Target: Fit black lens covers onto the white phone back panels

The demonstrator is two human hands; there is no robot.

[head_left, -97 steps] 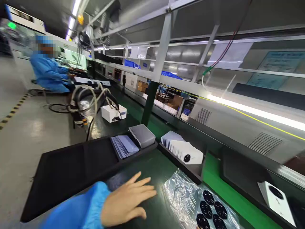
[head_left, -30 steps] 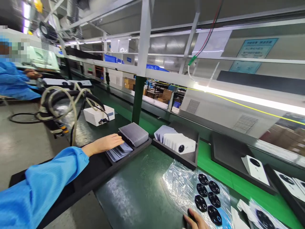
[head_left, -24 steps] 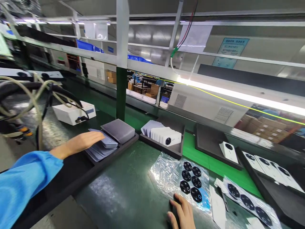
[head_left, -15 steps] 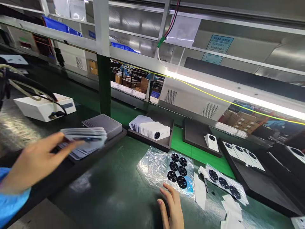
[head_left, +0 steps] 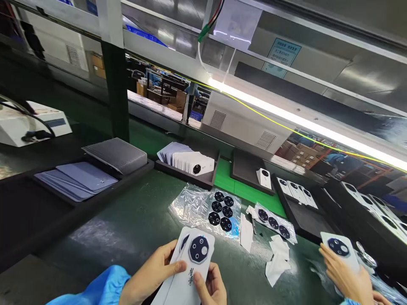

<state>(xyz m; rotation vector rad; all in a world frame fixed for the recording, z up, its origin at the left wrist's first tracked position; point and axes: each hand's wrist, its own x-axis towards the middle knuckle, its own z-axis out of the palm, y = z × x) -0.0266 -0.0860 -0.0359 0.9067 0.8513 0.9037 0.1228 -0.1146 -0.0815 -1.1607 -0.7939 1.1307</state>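
Note:
Low in the middle of the view, my left hand (head_left: 148,273) grips a small bunch of white phone back covers (head_left: 181,292) by their left side. My right hand (head_left: 214,288) holds the same covers by the right edge, its thumb on the front face. The front cover has a dark octagonal camera piece with ring openings and black lettering; a second cover peeks out behind it at the left. Just beyond lies a clear sheet of black camera stickers (head_left: 221,209), with crumpled clear film (head_left: 190,207) beside it.
At left, a black tray (head_left: 74,203) bears grey-blue covers (head_left: 85,180). Another tray (head_left: 184,173) holds white covers (head_left: 192,163). White paper scraps (head_left: 278,258) and a sticker strip (head_left: 273,222) lie to the right. A co-worker's hand (head_left: 349,275) holds a cover (head_left: 343,250).
My left hand has brought the covers from the left tray to the front middle, and my right hand has closed on them. The view has swung right; a co-worker's hand now shows.

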